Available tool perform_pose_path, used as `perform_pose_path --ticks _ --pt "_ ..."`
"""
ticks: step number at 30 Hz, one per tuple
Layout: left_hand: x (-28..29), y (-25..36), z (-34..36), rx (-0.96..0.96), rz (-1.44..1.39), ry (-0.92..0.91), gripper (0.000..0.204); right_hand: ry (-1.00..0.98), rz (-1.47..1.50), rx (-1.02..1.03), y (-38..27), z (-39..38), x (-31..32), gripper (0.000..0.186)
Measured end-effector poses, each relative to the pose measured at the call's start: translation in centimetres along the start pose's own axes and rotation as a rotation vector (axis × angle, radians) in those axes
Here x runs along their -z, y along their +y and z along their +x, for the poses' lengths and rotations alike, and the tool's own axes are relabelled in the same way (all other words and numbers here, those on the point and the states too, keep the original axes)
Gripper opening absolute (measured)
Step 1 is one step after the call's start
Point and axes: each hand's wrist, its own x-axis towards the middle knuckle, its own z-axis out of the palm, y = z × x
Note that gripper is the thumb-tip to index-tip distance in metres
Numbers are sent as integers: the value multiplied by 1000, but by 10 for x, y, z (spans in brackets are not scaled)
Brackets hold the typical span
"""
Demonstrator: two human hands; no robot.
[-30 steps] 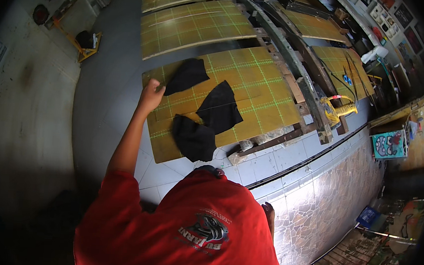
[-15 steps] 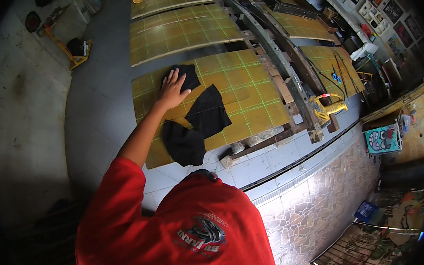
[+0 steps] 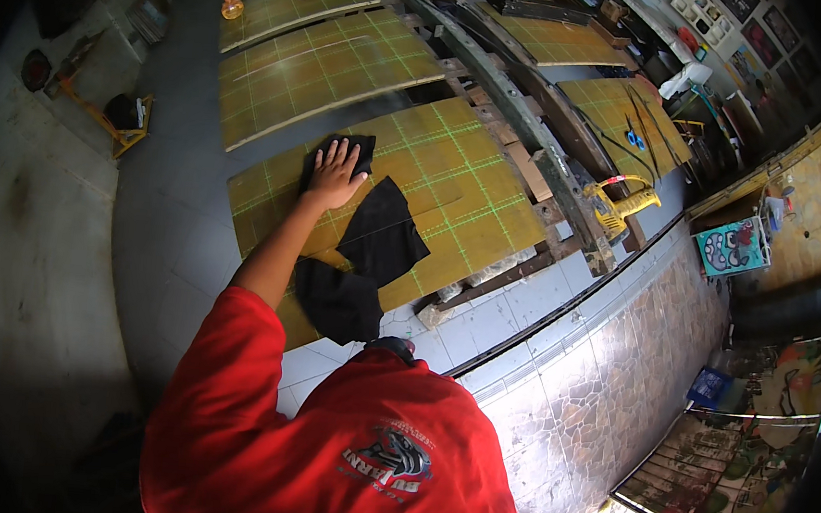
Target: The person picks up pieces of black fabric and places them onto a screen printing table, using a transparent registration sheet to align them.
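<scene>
- Red cloth shirt (image 3: 337,453), soft and creased, bearing a grey-and-white printed motif with a line of bold pale lettering and smaller lines that are hard to read.
- Floor of smooth pale tiles (image 3: 498,312), giving way on the right to irregular stone-like paving (image 3: 603,387) with light joints.
- Nearest black fabric piece (image 3: 339,301), matt and rounded, lying partly over the near edge of the desk (image 3: 478,194).
- Middle black fabric piece (image 3: 385,235), flat, straight-sided and tapered toward its far end; its near end meets the nearest piece, though I cannot tell whether they overlap.
- Farthest black fabric piece (image 3: 368,150), on the desk's far left part, mostly covered by the left hand (image 3: 338,176), which lies palm down with fingers (image 3: 342,157) spread and straight.
- The right hand is out of view, so I cannot tell how its fingers stand.
- The desk's top is a yellow-brown sheet ruled with bright green grid lines, solid and dashed.
- Yellow power tool (image 3: 617,210) with a looped handle, beside a long worn metal rail (image 3: 557,172).
- Blue-handled scissors (image 3: 635,139) on another gridded board (image 3: 591,102).
- Orange spray bottle (image 3: 232,3), farther off at the left.
</scene>
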Motion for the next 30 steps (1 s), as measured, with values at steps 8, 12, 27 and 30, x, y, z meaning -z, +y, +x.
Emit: perform_pose_path --ticks 8,12,27,30 --pt "3 22 107 7 -9 -38 64 61 -43 -168 -29 -30 34 42" --pt "2 37 157 10 -19 -49 63 124 -52 -247 -39 -48 60 42" --pt "-19 81 110 -277 -62 24 62 226 -46 -391 -64 -58 94 42" --pt "-11 60 134 -199 -51 38 62 221 -54 -385 -70 -56 95 42"
